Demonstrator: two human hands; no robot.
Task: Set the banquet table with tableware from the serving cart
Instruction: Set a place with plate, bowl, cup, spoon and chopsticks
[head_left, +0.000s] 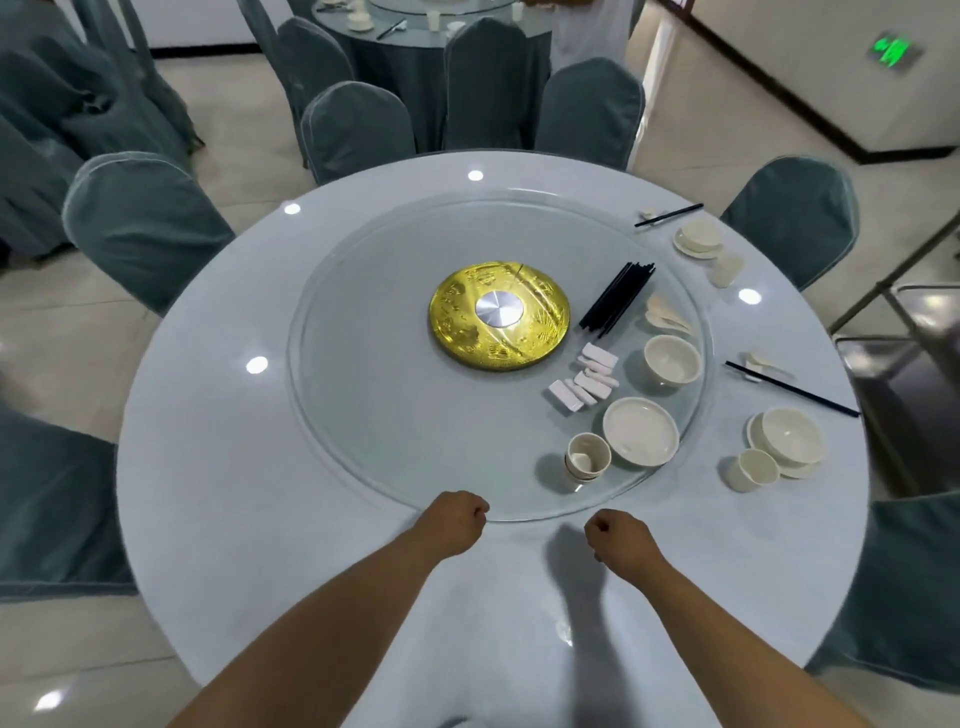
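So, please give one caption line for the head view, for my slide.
Both fists, left hand and right hand, at the glass turntable edge; two settings laid.

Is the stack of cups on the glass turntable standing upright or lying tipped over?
Upright. The stack of cups stands on the glass turntable with its open mouth facing up, showing the inside of the top cup.

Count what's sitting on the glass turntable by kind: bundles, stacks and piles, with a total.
Black chopsticks bundle: 1
Spoons pile: 1
Bowl stack: 1
Plate stack: 1
Cup stack: 1
Chopstick rests pile: 1
Total: 6
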